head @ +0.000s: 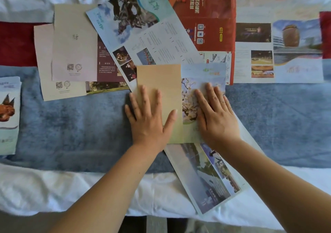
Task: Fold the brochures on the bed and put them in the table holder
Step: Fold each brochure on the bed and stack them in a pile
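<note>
Our left hand (148,118) and right hand (215,116) lie spread flat on the half-folded brochure (172,89), hiding its lower part; bare blue blanket (80,125) lies beside it.

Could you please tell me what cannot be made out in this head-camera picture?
- Table holder: nowhere in the head view.
- Brochure being folded: lower part hidden under the left hand and right hand.
- Folded stack: cut off by the left edge.
- Red brochure: small print too blurred to read.
</note>
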`<state>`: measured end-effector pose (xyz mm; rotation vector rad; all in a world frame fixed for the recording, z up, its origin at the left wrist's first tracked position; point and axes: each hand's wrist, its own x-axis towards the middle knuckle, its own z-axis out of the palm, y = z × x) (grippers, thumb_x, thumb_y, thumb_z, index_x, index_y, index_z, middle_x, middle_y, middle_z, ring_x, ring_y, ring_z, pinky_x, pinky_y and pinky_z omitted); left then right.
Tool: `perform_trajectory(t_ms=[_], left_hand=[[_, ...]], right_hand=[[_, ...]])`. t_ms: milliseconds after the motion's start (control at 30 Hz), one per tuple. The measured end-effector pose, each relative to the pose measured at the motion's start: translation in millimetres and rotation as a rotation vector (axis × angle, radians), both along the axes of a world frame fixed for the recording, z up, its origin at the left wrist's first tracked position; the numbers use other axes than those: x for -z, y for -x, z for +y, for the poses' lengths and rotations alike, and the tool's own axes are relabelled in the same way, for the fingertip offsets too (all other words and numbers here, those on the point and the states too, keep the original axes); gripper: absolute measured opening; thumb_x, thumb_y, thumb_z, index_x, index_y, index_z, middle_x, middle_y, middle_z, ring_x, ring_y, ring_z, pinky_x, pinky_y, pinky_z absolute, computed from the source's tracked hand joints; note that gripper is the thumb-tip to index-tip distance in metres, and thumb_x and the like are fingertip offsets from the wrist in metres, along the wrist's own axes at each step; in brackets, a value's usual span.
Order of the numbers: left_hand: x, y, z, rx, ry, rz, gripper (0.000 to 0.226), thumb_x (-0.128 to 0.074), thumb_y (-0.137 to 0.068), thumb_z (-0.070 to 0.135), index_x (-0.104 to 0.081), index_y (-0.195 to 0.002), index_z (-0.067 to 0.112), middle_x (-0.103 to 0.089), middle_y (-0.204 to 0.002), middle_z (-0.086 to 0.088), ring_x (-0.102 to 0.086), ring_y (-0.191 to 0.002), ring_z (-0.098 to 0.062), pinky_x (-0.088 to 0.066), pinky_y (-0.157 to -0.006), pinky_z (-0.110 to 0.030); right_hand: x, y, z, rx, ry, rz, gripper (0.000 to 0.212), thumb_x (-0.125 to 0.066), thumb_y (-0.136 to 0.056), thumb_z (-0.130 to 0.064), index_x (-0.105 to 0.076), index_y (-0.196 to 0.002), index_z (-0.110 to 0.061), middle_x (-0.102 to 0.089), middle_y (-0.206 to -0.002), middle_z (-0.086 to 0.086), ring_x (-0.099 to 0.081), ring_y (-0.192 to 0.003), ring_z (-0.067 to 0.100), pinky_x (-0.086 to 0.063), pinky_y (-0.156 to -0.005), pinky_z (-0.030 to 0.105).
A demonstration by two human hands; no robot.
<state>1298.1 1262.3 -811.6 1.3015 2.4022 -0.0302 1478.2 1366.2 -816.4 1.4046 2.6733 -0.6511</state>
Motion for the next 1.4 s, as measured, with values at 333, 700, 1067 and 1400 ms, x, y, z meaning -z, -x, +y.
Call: perform_trajectory(t_ms=[333,700,1067,1400], left_hand=[[23,-11,-2,-0.010,-0.075,0.139,0.084,-0.018,-0.097,0.071,-0.002,-0.165,0.025,0.009,-0.170,-0.018,0.009,-0.155,-0.046,0.002,-0.124,-0.062],[15,-1,-4,-0.011,-0.169,-0.037,0.080,0.005,-0.098,0.067,-0.004,-0.165,0.025,0.009,-0.171,-0.015,0.011,-0.158,-0.030,0.009,-0.126,-0.053],[-45,57,-35,-0.106,-0.234,-0.622,0.114,-0.038,-0.075,0.094,-0.016,-0.164,0.027,-0.009,-0.172,0.007,0.000,-0.158,-0.007,0.007,-0.128,-0.048],[-85,137,-93,-0.281,-0.510,-0.419,0.064,-0.055,-0.105,0.031,-0.027,-0.162,0.024,-0.041,-0.161,0.004,-0.041,-0.145,-0.010,-0.042,-0.112,-0.026]], right_hand=[[13,2,-7,0.004,-0.100,-0.010,0.061,-0.029,-0.106,-0.034,-0.013,-0.165,-0.027,-0.003,-0.172,0.004,0.003,-0.159,0.023,-0.001,-0.129,0.042],[12,7,-11,-0.013,-0.080,-0.065,0.065,-0.013,-0.107,-0.052,-0.003,-0.165,-0.025,0.008,-0.172,-0.001,0.012,-0.158,0.019,0.005,-0.128,0.041],[-3,92,-82,-0.237,0.020,-0.006,0.066,-0.003,-0.105,-0.047,-0.003,-0.165,-0.020,0.002,-0.172,0.005,0.015,-0.157,0.027,0.009,-0.126,0.051],[-14,175,-123,-0.228,0.192,0.154,0.061,-0.005,-0.106,-0.054,0.002,-0.163,-0.036,0.009,-0.172,-0.004,0.014,-0.158,0.018,0.008,-0.127,0.051]])
